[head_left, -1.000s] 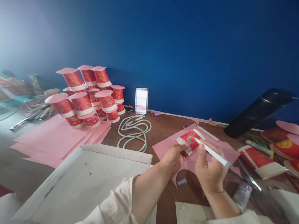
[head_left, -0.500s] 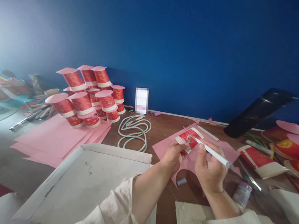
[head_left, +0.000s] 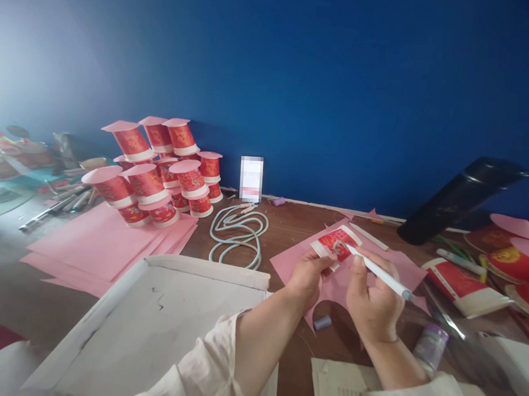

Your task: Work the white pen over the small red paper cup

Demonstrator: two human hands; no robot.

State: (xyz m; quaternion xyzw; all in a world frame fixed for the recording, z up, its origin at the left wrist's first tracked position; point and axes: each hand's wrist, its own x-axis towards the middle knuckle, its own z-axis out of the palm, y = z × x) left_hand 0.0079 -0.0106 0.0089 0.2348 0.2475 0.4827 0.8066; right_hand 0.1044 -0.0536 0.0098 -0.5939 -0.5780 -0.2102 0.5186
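Note:
My left hand [head_left: 305, 281] pinches the near edge of a red printed paper piece [head_left: 335, 249] with white borders, thumb on top. It lies over a pink paper sheet [head_left: 288, 259] with cut-out curves. In my right hand [head_left: 374, 298] is a white pen [head_left: 386, 281], gripped between thumb and fingers in a writing hold. Its thin end points at the figure printed on the red piece; whether it touches is too small to tell. A small grey-purple cap [head_left: 322, 323] lies just below my hands.
Stacked red paper cups [head_left: 188, 179] with pink discs stand on pink sheets [head_left: 80, 241] at left. A white box lid [head_left: 119, 332] lies in front, with a coiled cable [head_left: 238, 235] behind. At right are a black bottle [head_left: 459, 199], scissors [head_left: 451, 320] and a purple-lidded jar [head_left: 431, 345].
My right hand and the pen have shifted very slightly right, the pen's rear end a little lower. My left hand keeps its hold on the red piece. The whole view has moved a touch.

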